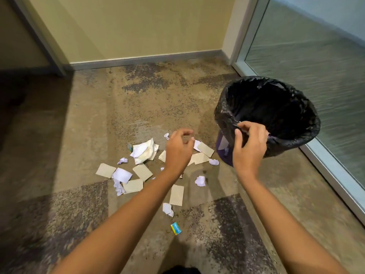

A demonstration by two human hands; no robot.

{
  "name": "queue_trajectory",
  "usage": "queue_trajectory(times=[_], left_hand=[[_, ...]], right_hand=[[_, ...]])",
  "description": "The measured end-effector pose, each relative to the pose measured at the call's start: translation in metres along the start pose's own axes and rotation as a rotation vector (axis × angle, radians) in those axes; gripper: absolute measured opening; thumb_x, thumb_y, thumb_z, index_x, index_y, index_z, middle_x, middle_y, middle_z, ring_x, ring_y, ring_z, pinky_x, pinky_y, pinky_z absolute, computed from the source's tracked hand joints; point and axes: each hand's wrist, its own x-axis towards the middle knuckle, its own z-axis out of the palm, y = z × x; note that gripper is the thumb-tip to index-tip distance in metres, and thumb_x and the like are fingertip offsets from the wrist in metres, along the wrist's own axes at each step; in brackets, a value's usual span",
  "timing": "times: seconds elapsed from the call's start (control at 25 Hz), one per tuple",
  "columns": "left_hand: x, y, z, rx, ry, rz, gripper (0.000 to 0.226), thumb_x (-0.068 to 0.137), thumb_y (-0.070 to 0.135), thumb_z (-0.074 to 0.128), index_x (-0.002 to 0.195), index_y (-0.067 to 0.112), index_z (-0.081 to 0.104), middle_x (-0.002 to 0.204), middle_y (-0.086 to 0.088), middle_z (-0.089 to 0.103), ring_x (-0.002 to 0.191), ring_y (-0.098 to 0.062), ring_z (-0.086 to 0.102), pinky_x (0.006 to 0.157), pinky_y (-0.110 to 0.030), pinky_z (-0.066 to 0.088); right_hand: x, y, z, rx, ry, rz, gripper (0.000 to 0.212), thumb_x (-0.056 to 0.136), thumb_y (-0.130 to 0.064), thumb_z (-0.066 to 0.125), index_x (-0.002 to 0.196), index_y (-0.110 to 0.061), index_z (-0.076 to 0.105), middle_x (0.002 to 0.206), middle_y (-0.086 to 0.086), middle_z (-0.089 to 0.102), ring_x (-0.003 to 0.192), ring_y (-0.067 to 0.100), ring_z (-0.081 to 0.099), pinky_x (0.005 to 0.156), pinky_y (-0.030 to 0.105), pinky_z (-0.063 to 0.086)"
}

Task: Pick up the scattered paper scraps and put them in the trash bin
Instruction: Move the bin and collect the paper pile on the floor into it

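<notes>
Several paper scraps (141,152) lie scattered on the carpet: white crumpled bits and flat beige rectangles such as one (176,195) near my left forearm. The trash bin (308,123), lined with a black bag, stands to the right of them. My left hand (178,150) hovers above the scraps with its fingers loosely curled and nothing in it. My right hand (249,147) is at the bin's near rim, fingers bent and spread; a tiny pale bit shows at its fingertips, but I cannot tell whether it holds it.
A small blue and yellow wrapper (176,228) lies on the carpet close to me. A beige wall (138,32) with a grey baseboard closes the far side. A frosted glass panel (316,56) in a metal frame runs along the right, right behind the bin.
</notes>
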Motion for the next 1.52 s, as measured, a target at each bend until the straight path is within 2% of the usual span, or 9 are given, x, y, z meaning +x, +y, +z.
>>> queue_trajectory(times=[0.2,0.32,0.52,0.64,0.76,0.88,0.96,1.24,1.52], left_hand=[[-0.035,-0.118,-0.041,0.286,0.003,-0.164,0.025,0.086,0.018,0.063,0.111,0.016,0.062,0.117,-0.006,0.057,0.107,-0.021,0.055,0.083,-0.019,0.035],[-0.051,-0.174,-0.057,0.528,-0.140,-0.256,0.046,0.083,0.032,0.067,0.126,0.022,0.053,0.137,-0.009,0.042,0.128,-0.028,0.040,0.103,-0.032,0.032],[-0.092,-0.219,-0.051,0.840,-0.555,-0.326,0.073,0.086,0.031,0.064,0.145,0.039,0.021,0.159,-0.001,-0.012,0.144,-0.042,-0.003,0.113,-0.063,0.016],[-0.122,-0.222,-0.036,0.922,-0.603,-0.241,0.067,0.093,0.015,0.052,0.148,0.031,0.016,0.159,-0.003,-0.012,0.145,-0.039,-0.006,0.114,-0.052,0.021],[-0.136,-0.227,-0.035,0.851,-0.461,-0.198,0.053,0.092,0.009,0.051,0.141,0.018,0.030,0.156,-0.008,0.013,0.141,-0.031,0.027,0.099,-0.037,0.045],[-0.131,-0.233,-0.045,0.805,-0.382,-0.195,0.032,0.087,0.005,0.056,0.117,0.012,0.048,0.129,-0.005,0.045,0.096,-0.026,0.062,0.073,-0.037,0.054],[-0.126,-0.234,-0.053,0.773,-0.348,-0.184,0.016,0.089,0.007,0.052,0.105,0.010,0.052,0.114,-0.006,0.051,0.087,-0.026,0.060,0.069,-0.035,0.051],[-0.097,-0.238,-0.085,0.664,-0.105,-0.127,0.005,0.089,0.002,0.054,0.087,0.003,0.059,0.104,-0.009,0.057,0.080,-0.025,0.061,0.065,-0.043,0.054],[-0.064,-0.248,-0.108,0.742,-0.026,-0.129,0.028,0.088,-0.001,0.051,0.115,-0.004,0.059,0.125,-0.015,0.055,0.103,-0.035,0.060,0.081,-0.046,0.054]], right_hand=[[-0.094,0.004,0.048,0.023,-0.357,0.014,0.016,0.089,-0.003,0.058,0.104,-0.008,0.057,0.103,0.007,0.056,0.097,0.016,0.046,0.088,0.033,0.041],[-0.135,0.016,0.077,0.027,-0.715,0.193,0.045,0.086,-0.008,0.064,0.128,-0.008,0.046,0.123,0.011,0.051,0.112,0.024,0.052,0.096,0.036,0.043],[-0.190,0.038,0.105,-0.269,-1.249,0.209,0.092,0.079,-0.043,0.070,0.149,-0.030,0.012,0.158,0.014,0.000,0.145,0.035,0.000,0.118,0.046,0.013],[-0.208,0.031,0.113,-0.356,-1.400,0.029,0.090,0.076,-0.056,0.065,0.146,-0.046,0.010,0.157,0.012,-0.017,0.142,0.042,-0.016,0.116,0.053,-0.001],[-0.224,0.019,0.114,-0.271,-1.410,-0.206,0.076,0.078,-0.049,0.067,0.142,-0.043,0.028,0.159,0.010,-0.004,0.144,0.038,-0.008,0.117,0.051,0.000],[-0.239,0.018,0.105,-0.229,-1.308,-0.331,0.057,0.076,-0.018,0.074,0.126,-0.031,0.050,0.152,0.009,0.026,0.140,0.036,0.021,0.110,0.050,0.033],[-0.239,0.022,0.097,-0.221,-1.247,-0.290,0.044,0.074,-0.007,0.072,0.114,-0.021,0.058,0.147,0.009,0.035,0.132,0.033,0.034,0.099,0.045,0.046],[-0.231,0.027,0.068,-0.231,-1.018,-0.138,0.033,0.082,-0.016,0.069,0.112,-0.026,0.060,0.145,0.001,0.035,0.128,0.022,0.033,0.100,0.031,0.043],[-0.267,0.011,0.053,-0.267,-1.101,-0.006,0.039,0.082,-0.028,0.070,0.117,-0.036,0.055,0.151,0.000,0.018,0.129,0.023,0.022,0.103,0.034,0.043]])
